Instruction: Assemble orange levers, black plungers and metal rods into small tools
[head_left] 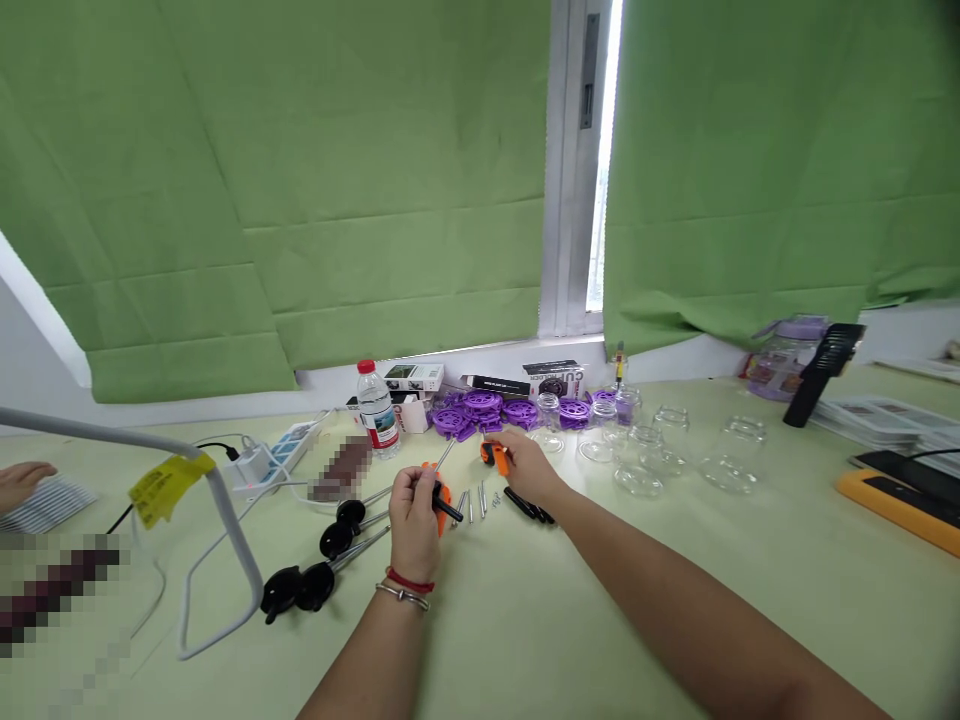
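My left hand [415,515] is closed around an orange-and-black part [445,497] with a black stem and a thin metal rod pointing up and away. My right hand [531,468] grips a small orange-and-black piece [495,456], its exact kind unclear, a short way to the right of the left hand. Between and below the hands lie several silver screws [482,499] and a few black tubes [528,506]. Left of my left hand rest metal rods with round black ends [336,540]. Just beyond the hands is a pile of purple wheel-shaped parts [480,408].
Clear glass jars [670,438] stand to the right. A water bottle [378,412], boxes [553,380] and a power strip [295,448] line the back. A grey metal frame [234,530] rises at left, near another person's hand [26,482]. A black comb-like object [823,375] leans at right.
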